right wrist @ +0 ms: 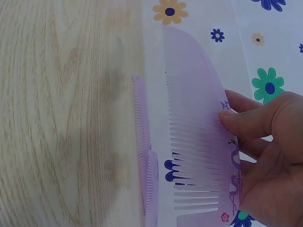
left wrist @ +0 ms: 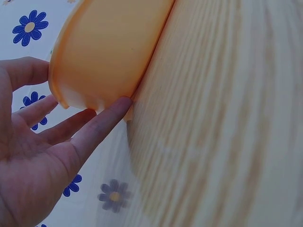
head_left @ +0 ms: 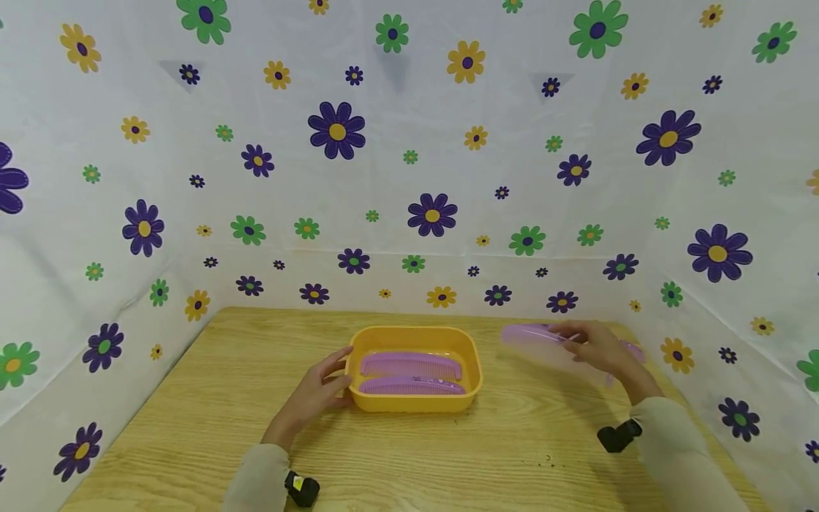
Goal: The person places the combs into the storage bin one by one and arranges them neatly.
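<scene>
A yellow rectangular tub (head_left: 416, 405) stands on the table, with two purple combs inside: a rear comb (head_left: 409, 359) and a front comb (head_left: 397, 385). My left hand (head_left: 315, 390) touches the tub's left end; in the left wrist view its fingers (left wrist: 102, 125) lie fairly straight against the outer wall. Above the table at the right, my right hand (head_left: 598, 347) pinches a large translucent purple comb (right wrist: 194, 90) by its spine between thumb and fingers. Its teeth face left in the right wrist view. Below that hand lie more purple combs (right wrist: 143, 113), partly hidden by it in the head view.
A wooden table (head_left: 512, 455) spreads under everything. White cloth (head_left: 384, 185) printed with flowers stands behind it and at both sides. Small dark specks (head_left: 547, 461) lie on the table's front right.
</scene>
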`<state>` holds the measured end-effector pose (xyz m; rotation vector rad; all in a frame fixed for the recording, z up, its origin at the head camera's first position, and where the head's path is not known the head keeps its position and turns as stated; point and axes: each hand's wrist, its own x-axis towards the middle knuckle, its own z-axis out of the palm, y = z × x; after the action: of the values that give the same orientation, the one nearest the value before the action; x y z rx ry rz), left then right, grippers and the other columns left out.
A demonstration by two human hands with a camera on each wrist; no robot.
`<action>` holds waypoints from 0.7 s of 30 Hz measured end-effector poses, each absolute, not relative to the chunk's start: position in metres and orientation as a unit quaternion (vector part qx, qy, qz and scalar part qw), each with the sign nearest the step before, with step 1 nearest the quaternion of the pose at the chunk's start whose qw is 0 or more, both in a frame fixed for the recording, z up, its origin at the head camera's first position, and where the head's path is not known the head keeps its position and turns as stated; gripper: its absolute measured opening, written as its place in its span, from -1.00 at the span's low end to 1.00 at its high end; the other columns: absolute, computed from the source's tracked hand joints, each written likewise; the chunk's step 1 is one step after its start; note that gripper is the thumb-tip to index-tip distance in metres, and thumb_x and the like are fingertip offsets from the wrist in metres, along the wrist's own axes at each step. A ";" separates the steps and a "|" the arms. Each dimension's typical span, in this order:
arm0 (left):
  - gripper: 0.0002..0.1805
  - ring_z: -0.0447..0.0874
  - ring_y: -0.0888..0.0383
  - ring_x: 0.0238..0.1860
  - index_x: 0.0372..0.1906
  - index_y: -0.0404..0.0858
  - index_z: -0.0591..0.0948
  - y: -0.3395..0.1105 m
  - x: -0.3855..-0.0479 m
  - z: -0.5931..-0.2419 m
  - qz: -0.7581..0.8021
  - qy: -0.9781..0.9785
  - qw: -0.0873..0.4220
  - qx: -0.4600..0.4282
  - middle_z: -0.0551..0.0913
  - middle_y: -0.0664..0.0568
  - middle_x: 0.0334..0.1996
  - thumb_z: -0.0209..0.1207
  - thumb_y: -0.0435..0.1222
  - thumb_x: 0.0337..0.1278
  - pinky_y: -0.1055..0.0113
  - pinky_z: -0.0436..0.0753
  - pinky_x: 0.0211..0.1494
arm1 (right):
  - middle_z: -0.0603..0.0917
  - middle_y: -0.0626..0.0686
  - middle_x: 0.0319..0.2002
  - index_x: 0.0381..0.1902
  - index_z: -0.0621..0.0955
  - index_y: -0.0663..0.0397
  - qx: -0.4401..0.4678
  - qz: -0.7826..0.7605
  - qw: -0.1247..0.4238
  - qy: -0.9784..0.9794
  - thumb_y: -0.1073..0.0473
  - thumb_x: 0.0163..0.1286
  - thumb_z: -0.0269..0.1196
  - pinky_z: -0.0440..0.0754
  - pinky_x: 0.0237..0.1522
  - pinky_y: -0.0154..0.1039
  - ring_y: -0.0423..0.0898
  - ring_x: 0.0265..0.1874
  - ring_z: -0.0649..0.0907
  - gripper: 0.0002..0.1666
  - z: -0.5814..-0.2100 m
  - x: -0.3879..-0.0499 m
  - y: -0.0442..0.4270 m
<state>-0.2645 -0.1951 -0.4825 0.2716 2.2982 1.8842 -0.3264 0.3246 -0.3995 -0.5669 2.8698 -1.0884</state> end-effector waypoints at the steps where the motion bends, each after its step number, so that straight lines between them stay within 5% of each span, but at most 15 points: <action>1: -0.32 0.46 -0.35 0.42 0.64 -0.13 0.16 -0.195 -0.265 -0.482 0.629 0.768 0.078 0.091 0.24 -0.36 0.55 0.04 -0.32 0.54 -0.01 0.74 0.21 | 0.64 0.44 0.09 0.25 0.58 0.39 -0.182 -0.349 0.009 0.919 0.41 0.47 0.16 0.79 -0.24 -0.29 0.15 -0.10 0.69 -0.58 -0.399 -0.327 0.323; 21: -0.32 0.43 -0.36 0.45 0.64 -0.12 0.16 -0.196 -0.265 -0.481 0.632 0.765 0.084 0.093 0.21 -0.35 0.57 0.05 -0.31 0.54 -0.03 0.73 0.24 | 0.64 0.48 0.08 0.22 0.60 0.40 -0.199 -0.349 0.002 0.916 0.43 0.46 0.15 0.75 -0.27 -0.39 0.18 -0.13 0.71 -0.60 -0.397 -0.327 0.311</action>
<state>-0.2649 -0.1958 -0.4807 0.2779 2.2832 1.8857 -0.3273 0.3114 -0.3967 -0.6256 2.8732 -1.0965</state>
